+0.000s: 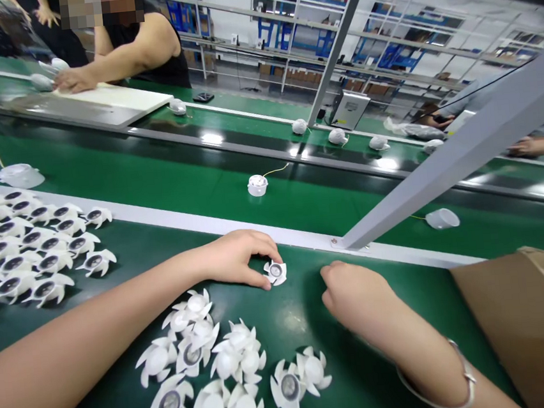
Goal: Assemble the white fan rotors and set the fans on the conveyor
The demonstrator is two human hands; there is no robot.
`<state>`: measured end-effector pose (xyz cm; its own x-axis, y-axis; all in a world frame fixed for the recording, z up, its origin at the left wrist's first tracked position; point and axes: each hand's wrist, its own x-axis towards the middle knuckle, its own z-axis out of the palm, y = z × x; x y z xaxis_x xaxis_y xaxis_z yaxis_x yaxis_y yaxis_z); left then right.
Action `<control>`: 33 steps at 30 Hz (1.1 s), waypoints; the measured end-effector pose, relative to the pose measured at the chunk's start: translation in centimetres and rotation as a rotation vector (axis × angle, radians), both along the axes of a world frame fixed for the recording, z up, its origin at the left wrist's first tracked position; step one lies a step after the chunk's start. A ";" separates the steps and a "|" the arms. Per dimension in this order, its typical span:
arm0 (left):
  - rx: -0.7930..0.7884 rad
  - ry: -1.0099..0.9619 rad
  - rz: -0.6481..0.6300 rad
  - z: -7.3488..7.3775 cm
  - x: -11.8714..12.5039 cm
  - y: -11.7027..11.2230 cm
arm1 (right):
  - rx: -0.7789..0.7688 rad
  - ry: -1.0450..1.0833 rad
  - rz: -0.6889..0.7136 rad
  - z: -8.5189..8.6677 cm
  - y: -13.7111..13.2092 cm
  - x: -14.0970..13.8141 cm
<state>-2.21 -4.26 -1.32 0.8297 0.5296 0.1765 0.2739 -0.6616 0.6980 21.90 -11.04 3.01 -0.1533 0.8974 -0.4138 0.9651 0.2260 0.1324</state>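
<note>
We see a green conveyor belt (301, 310) crossing the view from the head camera, with a cardboard box (529, 333) at 4 o'clock. Ranks of white finned parts (16, 248) lie at 9 o'clock and a loose pile (210, 357) of similar parts at 6 o'clock. The left hand (234, 259) pinches a small finned part (275, 272) at its fingertips, the part lying at the hand's 3 o'clock. The right hand (358, 301), curled nearly shut with nothing visible in it, lies near that part, at the part's 4 o'clock.
</note>
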 end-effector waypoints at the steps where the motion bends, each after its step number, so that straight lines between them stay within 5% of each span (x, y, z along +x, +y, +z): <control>1: 0.007 0.002 -0.006 0.0 0.0 0.0 | -0.006 0.057 0.044 0.0 0.2 0.2; 7: 0.057 0.019 -0.031 -0.3 0.4 -0.3 | -0.032 0.690 0.198 -0.9 1.1 -0.3; 12: 0.094 0.008 -0.054 -0.7 0.5 -0.3 | 0.067 0.922 0.215 -2.8 1.1 -1.9; 25: 0.114 0.042 -0.018 -0.6 0.7 -0.4 | 0.405 0.401 0.481 -2.5 -0.6 -3.4; 33: 0.106 0.022 -0.025 -0.9 0.7 -0.4 | 0.560 0.298 0.579 -2.6 -1.2 -3.7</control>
